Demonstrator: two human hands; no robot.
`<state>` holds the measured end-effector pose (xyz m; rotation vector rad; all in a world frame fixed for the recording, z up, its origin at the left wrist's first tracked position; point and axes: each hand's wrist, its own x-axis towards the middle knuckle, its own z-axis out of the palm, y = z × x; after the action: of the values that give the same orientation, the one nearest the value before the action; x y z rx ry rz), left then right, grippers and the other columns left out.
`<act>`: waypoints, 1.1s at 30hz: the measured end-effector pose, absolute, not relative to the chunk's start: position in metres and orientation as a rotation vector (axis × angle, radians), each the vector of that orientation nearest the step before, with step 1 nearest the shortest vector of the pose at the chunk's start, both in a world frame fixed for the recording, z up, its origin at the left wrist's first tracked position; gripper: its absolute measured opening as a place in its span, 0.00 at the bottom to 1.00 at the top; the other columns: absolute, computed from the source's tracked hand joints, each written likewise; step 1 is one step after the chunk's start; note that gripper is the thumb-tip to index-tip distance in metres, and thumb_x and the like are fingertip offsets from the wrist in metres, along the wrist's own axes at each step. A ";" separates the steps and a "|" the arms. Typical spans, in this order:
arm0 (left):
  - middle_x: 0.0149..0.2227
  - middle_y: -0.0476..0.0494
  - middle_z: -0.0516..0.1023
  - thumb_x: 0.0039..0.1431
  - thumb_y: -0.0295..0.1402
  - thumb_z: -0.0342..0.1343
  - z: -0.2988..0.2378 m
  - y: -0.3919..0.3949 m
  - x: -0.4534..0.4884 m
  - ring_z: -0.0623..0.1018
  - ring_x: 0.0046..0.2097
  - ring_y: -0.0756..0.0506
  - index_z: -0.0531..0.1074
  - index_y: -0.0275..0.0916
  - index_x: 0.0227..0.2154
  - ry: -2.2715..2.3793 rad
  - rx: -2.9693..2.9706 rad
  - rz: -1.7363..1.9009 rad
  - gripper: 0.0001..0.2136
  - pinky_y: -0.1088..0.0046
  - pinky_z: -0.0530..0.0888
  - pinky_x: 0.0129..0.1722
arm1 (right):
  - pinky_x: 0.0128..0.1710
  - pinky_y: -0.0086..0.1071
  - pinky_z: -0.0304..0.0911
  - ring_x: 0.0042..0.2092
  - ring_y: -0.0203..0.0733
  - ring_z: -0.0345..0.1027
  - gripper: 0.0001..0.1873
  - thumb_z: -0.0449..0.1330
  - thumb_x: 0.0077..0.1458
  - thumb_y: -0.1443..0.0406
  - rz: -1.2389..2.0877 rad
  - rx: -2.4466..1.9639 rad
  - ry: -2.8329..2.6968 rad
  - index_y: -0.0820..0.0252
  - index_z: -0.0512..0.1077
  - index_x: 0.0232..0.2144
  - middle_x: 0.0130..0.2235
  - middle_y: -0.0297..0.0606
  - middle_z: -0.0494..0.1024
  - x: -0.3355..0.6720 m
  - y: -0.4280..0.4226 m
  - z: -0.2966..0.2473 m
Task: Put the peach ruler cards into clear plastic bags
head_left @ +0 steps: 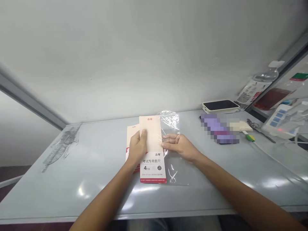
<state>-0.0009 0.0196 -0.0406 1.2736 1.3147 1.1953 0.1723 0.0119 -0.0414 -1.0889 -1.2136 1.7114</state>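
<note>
A wide grey counter (60, 195) stands before a pale wall (144, 54), and both forearms are extended over it from the lower corners of the view. The left hand (137, 148) is lifted a little above the counter, and a card is grasped by it, with the thumb laid on the card's face. The right hand (179, 147) is kept open and is not clenched. Its fingers are stretched toward the left, and its fingertips (166, 144) are placed on the plastic, just beside the card's edge.

Three pale pink ruler-set cards (152, 166) are seen overlapping at the middle of the counter, and red printing is shown on them. They lie on a clear plastic bag (176, 170), whose upper end is crumpled.

To the right are placed a white-cased phone (220, 106) near the wall and a pixelated purple object (218, 128), which cannot be identified. Beyond them, a plastic storage box (281, 120) and a clear plastic bottle (264, 77) are seen, and a pair of scissors (261, 131) lies on the counter near a small green and yellow plug (249, 137).
</note>
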 end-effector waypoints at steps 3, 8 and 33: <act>0.24 0.49 0.68 0.53 0.47 0.46 -0.038 0.020 -0.002 0.66 0.25 0.52 0.64 0.36 0.24 1.377 1.382 1.214 0.17 0.78 0.63 0.22 | 0.36 0.34 0.68 0.34 0.42 0.73 0.20 0.66 0.39 0.60 1.737 -1.101 -1.206 0.61 0.70 0.36 0.31 0.38 0.79 0.174 0.012 -0.038; 0.21 0.52 0.64 0.56 0.44 0.43 -0.033 0.018 0.000 0.62 0.23 0.53 0.61 0.37 0.22 1.496 1.532 1.203 0.16 0.79 0.60 0.21 | 0.35 0.32 0.69 0.34 0.41 0.73 0.18 0.66 0.39 0.60 1.765 -1.116 -1.204 0.61 0.71 0.34 0.31 0.39 0.79 0.177 0.014 -0.037; 0.24 0.43 0.74 0.46 0.42 0.57 -0.023 0.030 -0.018 0.73 0.27 0.47 0.69 0.33 0.20 0.935 1.119 0.810 0.14 0.69 0.71 0.28 | 0.26 0.29 0.63 0.29 0.38 0.70 0.13 0.65 0.40 0.61 1.771 -1.077 -1.387 0.64 0.72 0.28 0.29 0.39 0.77 0.188 0.017 -0.031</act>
<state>-0.0185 0.0297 -0.0230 1.1190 0.9351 0.8097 0.1884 0.0171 -0.0306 -1.0768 -1.3871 1.7713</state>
